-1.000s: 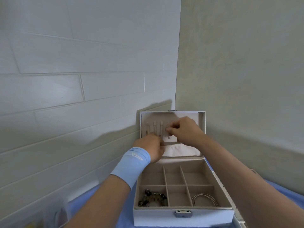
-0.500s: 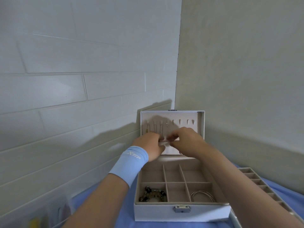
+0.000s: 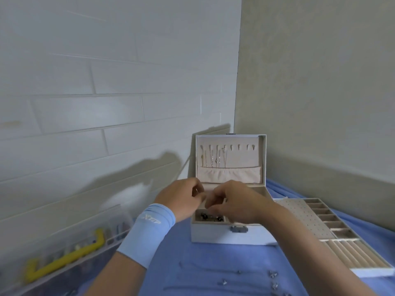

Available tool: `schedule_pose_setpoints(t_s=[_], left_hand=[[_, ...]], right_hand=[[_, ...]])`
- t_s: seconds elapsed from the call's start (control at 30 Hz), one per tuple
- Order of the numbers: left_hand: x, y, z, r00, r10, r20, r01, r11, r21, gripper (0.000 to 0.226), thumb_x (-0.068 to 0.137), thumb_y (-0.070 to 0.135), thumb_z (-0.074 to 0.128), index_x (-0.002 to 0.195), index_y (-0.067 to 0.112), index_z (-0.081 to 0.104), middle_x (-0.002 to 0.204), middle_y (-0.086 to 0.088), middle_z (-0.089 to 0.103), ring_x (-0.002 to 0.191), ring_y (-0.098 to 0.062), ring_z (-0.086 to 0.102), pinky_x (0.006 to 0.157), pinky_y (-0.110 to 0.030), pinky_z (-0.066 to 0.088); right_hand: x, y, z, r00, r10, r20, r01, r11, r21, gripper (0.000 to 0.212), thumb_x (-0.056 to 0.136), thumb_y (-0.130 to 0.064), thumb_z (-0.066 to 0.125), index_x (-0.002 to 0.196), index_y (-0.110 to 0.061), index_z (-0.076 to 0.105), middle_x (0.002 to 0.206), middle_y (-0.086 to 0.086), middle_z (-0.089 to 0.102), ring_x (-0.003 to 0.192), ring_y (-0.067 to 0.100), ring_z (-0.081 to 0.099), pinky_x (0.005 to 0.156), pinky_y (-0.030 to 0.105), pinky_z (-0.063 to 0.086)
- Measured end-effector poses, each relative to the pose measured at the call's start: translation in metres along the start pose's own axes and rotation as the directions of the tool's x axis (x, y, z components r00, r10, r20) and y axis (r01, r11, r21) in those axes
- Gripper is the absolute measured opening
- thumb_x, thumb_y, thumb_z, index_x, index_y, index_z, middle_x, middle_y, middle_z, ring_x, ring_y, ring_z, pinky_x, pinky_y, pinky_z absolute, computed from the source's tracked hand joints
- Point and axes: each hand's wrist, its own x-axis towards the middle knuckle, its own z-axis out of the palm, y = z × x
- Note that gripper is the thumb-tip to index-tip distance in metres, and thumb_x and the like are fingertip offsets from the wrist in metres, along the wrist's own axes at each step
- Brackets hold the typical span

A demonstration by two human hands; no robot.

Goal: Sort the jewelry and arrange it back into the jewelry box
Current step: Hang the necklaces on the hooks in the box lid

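Head-worn wide-angle view, facing forward and down, near jewelry box point(image 3: 213, 233)

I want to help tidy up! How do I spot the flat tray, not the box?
Find the white jewelry box standing open on the blue cloth. Just to its right lies a flat beige tray. Unlike the box, it has no lid, and one panel is dotted with tiny holes.

The jewelry box point(image 3: 213, 235) has a white matt shell, beige velvet-like cloth lining and a grey metal clasp point(image 3: 238, 229). The chains point(image 3: 215, 159) are thin bright metal. The tray point(image 3: 342, 248) has matching lining. The blue cloth point(image 3: 192, 261) is matt and creased. The wristband point(image 3: 147, 231) is smooth stretch fabric. The storage case point(image 3: 64, 255) is clear glossy plastic.
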Motion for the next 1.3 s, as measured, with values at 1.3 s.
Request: schedule_pose_setpoints(t_s=[1.3], left_hand=[[-0.037, -0.04, 0.017, 0.972, -0.06, 0.229, 0.148, 0.909, -0.391, 0.007, 0.094, 0.022, 0.061, 0.09, 0.019, 0.067, 0.067, 0.002, 0.05, 0.057, -0.011, 0.043, 0.057, -0.02, 0.037]], right_hand=[[-0.016, 0.018, 0.016, 0.974, 0.083, 0.209, -0.079, 0.996, -0.029, 0.022, 0.098, -0.025, 0.06, 0.094, -0.014, 0.078, 0.067, -0.004, 0.07, 0.045, 0.012, 0.049, 0.055, 0.016, 0.044]])
